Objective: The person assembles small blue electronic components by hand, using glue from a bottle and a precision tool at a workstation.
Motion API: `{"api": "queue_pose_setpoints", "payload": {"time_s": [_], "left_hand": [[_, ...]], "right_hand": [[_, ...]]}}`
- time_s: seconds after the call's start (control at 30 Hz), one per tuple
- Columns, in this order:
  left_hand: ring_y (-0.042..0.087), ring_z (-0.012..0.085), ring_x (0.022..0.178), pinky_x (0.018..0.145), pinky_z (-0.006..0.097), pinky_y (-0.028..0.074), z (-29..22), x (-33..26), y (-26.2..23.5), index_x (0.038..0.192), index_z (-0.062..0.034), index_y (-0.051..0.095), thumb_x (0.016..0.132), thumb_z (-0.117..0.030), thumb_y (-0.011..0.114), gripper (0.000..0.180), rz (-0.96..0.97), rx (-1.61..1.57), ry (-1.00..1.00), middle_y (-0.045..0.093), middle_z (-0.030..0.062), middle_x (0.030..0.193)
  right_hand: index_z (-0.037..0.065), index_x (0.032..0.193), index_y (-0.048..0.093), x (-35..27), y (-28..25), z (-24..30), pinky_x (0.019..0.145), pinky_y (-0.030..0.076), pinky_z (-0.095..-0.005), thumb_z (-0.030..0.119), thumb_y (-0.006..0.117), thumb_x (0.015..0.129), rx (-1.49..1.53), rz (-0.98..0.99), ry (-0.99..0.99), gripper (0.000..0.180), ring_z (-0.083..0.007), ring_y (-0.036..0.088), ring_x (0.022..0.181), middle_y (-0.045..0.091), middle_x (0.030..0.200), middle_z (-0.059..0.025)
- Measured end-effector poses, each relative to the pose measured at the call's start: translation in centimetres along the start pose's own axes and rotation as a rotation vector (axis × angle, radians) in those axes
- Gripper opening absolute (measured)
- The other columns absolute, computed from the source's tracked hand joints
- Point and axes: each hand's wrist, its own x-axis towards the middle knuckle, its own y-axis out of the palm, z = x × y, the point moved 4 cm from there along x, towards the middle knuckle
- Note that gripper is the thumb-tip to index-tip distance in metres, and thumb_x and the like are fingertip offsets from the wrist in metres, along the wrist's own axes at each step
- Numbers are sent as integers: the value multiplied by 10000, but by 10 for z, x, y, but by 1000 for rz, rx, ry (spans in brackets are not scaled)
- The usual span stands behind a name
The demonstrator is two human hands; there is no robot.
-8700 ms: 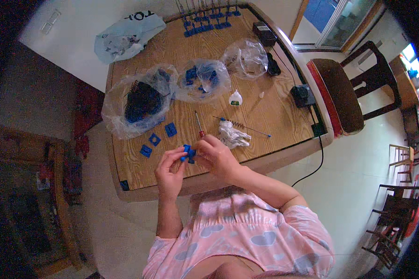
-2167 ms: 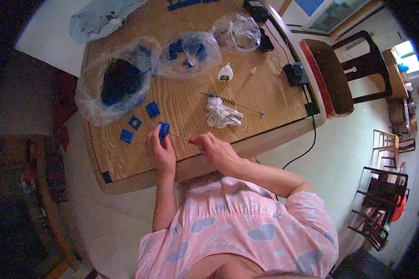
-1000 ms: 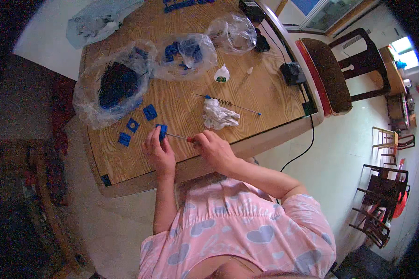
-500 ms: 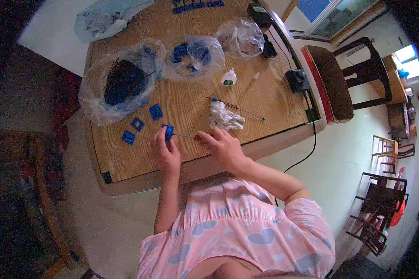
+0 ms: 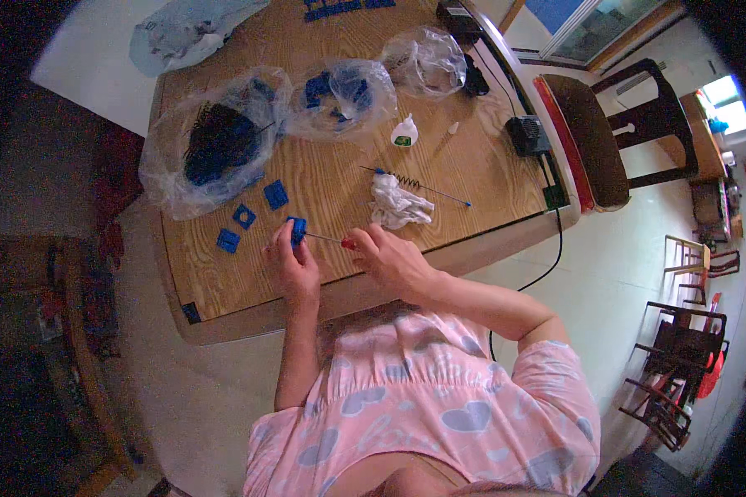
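My left hand is closed on a small blue plastic block, held just above the table's near side. My right hand grips the red handle of a screwdriver. Its thin metal shaft runs left to the blue block; whether the tip sits in a screw is too small to tell. Left of the block lie three flat blue plastic pieces, the nearest to my hand being a square one. Beyond my right hand are a crumpled white cloth and a thin rod with a black spring and blue ends.
Clear plastic bags hold dark bristly and blue parts, and more blue parts. A small white bottle stands beyond the cloth, its cap beside it. A black power adapter and cable line the table's right edge. A chair stands beyond.
The fingers of my right hand have shifted around the screwdriver handle, and more of its red shows. My left hand keeps the blue block nearly in place.
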Motion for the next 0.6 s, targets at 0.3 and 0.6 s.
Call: {"api": "queue_pose_setpoints", "payload": {"time_s": [0.3, 0.6], "left_hand": [[541, 343, 1079, 939, 444, 397, -7, 4, -3, 1228, -63, 510, 797, -24, 642, 452, 16, 1, 3, 575, 159, 1152], [539, 357, 1058, 927, 442, 405, 0, 0, 1, 1223, -45, 506, 800, -30, 645, 445, 0, -44, -51, 574, 169, 1145]], "right_hand": [[123, 1161, 511, 3, 4, -5, 661, 496, -433, 223, 561, 905, 48, -62, 23, 280, -340, 586, 850, 501, 971, -139], [109, 1118, 507, 1, 4, -4, 644, 499, -429, 221, 590, 882, -44, -148, -16, 274, -337, 573, 845, 499, 940, -127]]}}
